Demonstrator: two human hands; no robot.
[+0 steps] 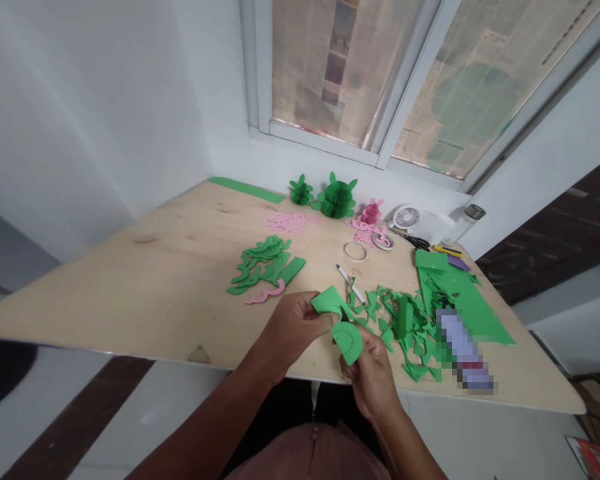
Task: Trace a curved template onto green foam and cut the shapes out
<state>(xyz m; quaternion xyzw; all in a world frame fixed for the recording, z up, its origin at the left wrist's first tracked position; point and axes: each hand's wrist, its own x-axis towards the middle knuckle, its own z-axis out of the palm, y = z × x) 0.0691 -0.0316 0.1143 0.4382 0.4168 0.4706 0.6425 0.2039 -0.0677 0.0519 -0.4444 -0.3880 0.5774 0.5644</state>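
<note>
My left hand (296, 321) pinches the upper left part of a green paper piece (347, 341) above the table's front edge. On the right side, my right hand (373, 367) is closed near the paper's rounded lower part, where a curved line shows. A dark blade tip, apparently of scissors (344, 315), sits at the paper between both hands; the handles are hidden by the paper and fingers. Left of my hands lies a pile of cut green wavy pieces (265, 261), with a pink wavy strip (266, 292) at its front.
Green scraps (413, 327) and green sheets (473, 307) lie to the right. A white pen (351, 283), a tape ring (355, 251), pink cutouts (287, 222), black scissors (416, 241) and a small fan (407, 217) are farther back. Green paper figures (337, 198) stand by the wall.
</note>
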